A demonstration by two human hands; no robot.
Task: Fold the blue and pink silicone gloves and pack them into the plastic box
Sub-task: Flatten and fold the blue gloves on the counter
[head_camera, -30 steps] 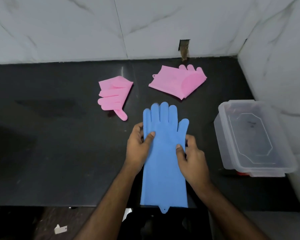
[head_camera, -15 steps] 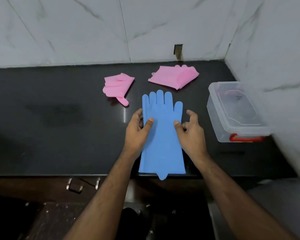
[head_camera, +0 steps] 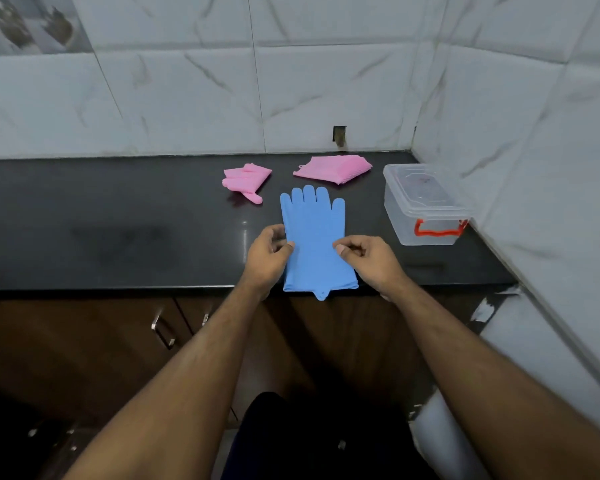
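Right now your blue glove (head_camera: 313, 237) lies flat near the front edge of the worktop (head_camera: 118, 237), fingers toward the back wall and the cuff tab hanging just over the front edge. Your left hand (head_camera: 269, 256) pinches its left edge with thumb and curled fingers; your right hand (head_camera: 368, 258) pinches the right edge in the same way, roughly level with the left, about halfway along the glove. Whether a second blue glove lies underneath cannot be told, though the cuff seems to show a doubled edge.

Judging from this, the fold has not started. To do it well, keep both pinches level so the crease runs straight across, then either carry the cuff end up over the fingers or bring the finger end back toward you, and lay the edges flush. Silicone of this kind is likely springy and a bit grippy on the stone, so lift rather than drag, and press the fold flat with your palm before letting go, or it may open again.

Both pink pieces wait toward the back edge: the pink glove on the left (head_camera: 246, 180) looks already folded, and the pink glove on the right (head_camera: 333, 168) lies folded too, just left of the plastic box (head_camera: 426, 206). That box stands at the right end of the worktop against the side wall, and its lid looks to be on, so you will probably have to open it before packing.
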